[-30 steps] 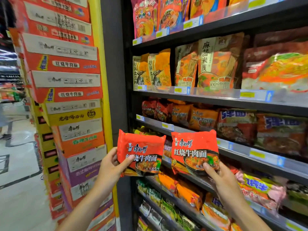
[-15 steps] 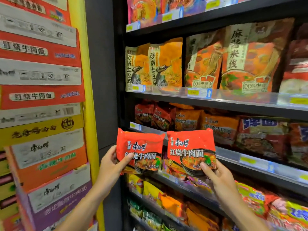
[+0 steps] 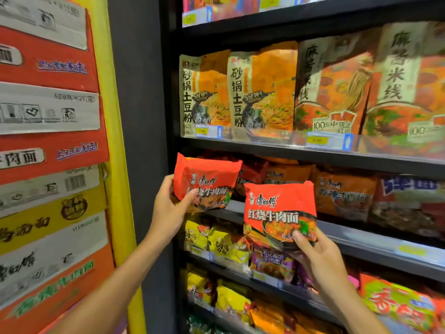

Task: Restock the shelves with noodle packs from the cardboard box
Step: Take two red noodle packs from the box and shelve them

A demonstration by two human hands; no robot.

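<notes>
Black shelves (image 3: 313,153) stocked with glossy crinkled packs – stacked cartons (image 3: 48,141) leftward. Left hand (image 3: 168,210) is clamped on a red noodle pack (image 3: 207,182) at the shelf mouth; right hand (image 3: 317,259) pinches a second red pack (image 3: 279,210) – held just below, outside.

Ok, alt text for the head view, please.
Each hand holds a red beef noodle pack at a shop shelf: the left hand lifts the left pack toward the shelf, the right hand holds the right pack lower.
</notes>
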